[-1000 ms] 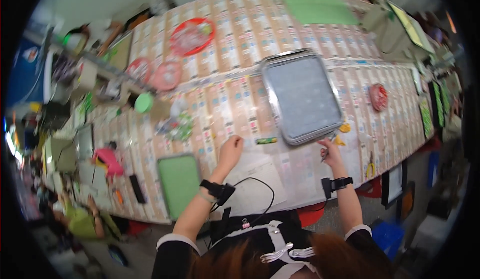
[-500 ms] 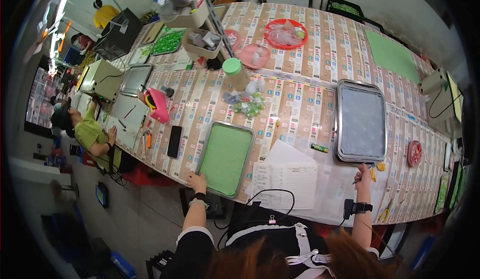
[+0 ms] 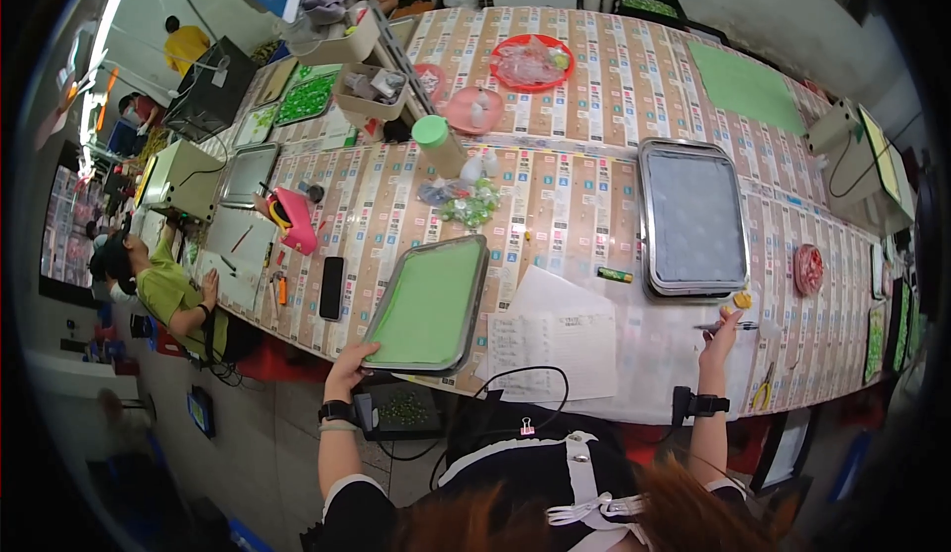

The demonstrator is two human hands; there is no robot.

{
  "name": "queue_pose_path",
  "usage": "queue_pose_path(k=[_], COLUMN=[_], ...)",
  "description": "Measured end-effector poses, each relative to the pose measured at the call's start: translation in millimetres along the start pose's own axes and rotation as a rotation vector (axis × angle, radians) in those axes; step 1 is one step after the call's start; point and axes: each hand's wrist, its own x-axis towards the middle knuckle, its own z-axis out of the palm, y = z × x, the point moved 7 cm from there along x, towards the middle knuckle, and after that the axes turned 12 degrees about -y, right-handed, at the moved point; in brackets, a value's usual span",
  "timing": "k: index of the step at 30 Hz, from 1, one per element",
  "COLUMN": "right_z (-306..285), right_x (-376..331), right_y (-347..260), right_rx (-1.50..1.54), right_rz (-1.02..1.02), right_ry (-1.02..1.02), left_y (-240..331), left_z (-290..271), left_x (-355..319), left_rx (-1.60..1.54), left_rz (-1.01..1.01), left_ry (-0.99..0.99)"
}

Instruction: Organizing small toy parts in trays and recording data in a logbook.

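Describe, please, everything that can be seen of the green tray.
The green tray is rectangular, with rounded corners, a raised, greyish, metal-looking rim and a plain, light green inner surface. It is at the near edge of the table, between a black phone and an open notebook. The left hand grips its near left corner; whether it lies quite flat is unclear.

One tray (image 3: 426, 302) is coloured pale green within grey, another tray (image 3: 693, 217) blue-grey within silver. The table (image 3: 570, 210) is patterned in tan and white stripes, flecked red and blue. A plate (image 3: 531, 88) is coloured red, a jar lid (image 3: 430, 131) mint, a phone (image 3: 333, 288) black.
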Motion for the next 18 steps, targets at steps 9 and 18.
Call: queue_pose_path(k=[9,18], right_z=[25,27], right_x=[-32,-21], right_y=[-29,-80], right_rx=[0.011,0.122], right_rz=[0.047,-0.291], right_ry=[-0.371,-0.114], left_y=[96,99], left_z=[210,515], left_x=[42,149], left_rx=[0.096,0.121], left_rz=[0.274,0.367], left_ry=[-0.252,-0.445])
